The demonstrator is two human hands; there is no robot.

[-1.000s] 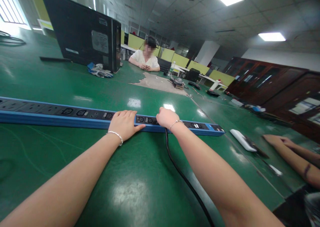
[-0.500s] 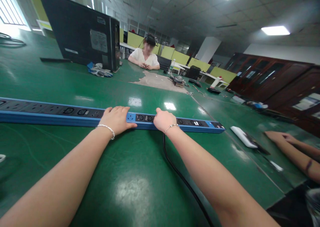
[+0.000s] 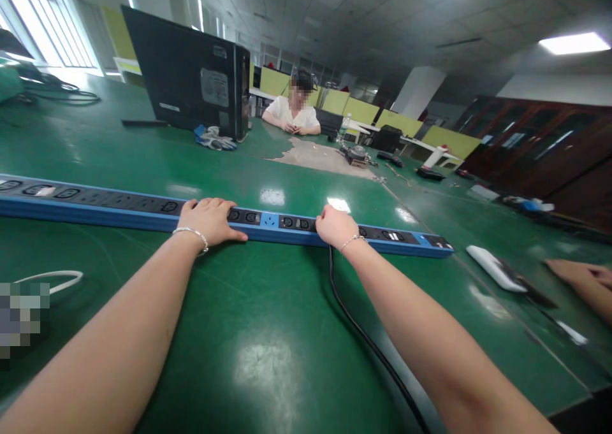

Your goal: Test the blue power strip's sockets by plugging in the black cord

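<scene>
Head cam: the long blue power strip (image 3: 287, 230) lies across the green table (image 3: 272, 300), right under both hands. Left hand (image 3: 209, 222) is clasped over it, thumb along the near edge, fingers over the top. Right hand (image 3: 337, 226) is balled up on the strip around the top end of a black cable (image 3: 362, 333); can't see the plug itself, fist's hiding it. Past that, there's a glove pile (image 3: 215, 139) beside a black case (image 3: 191, 80).
</scene>
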